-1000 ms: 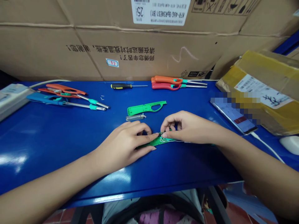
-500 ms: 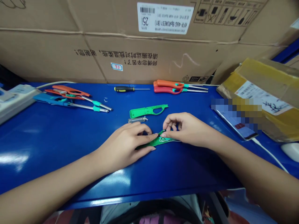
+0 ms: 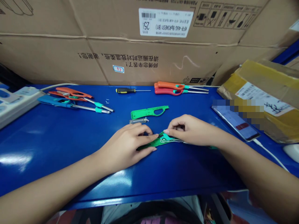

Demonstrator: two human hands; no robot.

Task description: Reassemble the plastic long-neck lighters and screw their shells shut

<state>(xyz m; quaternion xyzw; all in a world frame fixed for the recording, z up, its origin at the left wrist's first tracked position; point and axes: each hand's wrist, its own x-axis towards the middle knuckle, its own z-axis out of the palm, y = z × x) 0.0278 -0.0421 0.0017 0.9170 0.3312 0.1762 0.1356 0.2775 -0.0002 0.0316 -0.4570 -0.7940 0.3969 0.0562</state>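
My left hand [image 3: 130,143] grips the left part of a green lighter casing half [image 3: 157,142], its thumb along the near edge and fingers on the far edge. Thin white wires and a teal trigger piece [image 3: 166,137] lie in the casing. My right hand [image 3: 184,129] is closed at the casing's right part, thumb and index finger pinched at the teal piece. Beyond my hands lies the other green casing half [image 3: 149,112], inner side up, with a clear fuel tank [image 3: 138,120] just in front of it.
A screwdriver [image 3: 126,90] and red and orange lighters [image 3: 168,88] lie at the back. Opened orange and blue lighters [image 3: 56,101] sit left, near a power strip [image 3: 18,104]. A phone [image 3: 235,123] and taped box [image 3: 263,93] are right; a large carton [image 3: 58,56] stands behind.
My right hand has shifted slightly right along the casing, showing more of the teal piece and wires. My left hand keeps its grip on the casing. The view has moved slightly.
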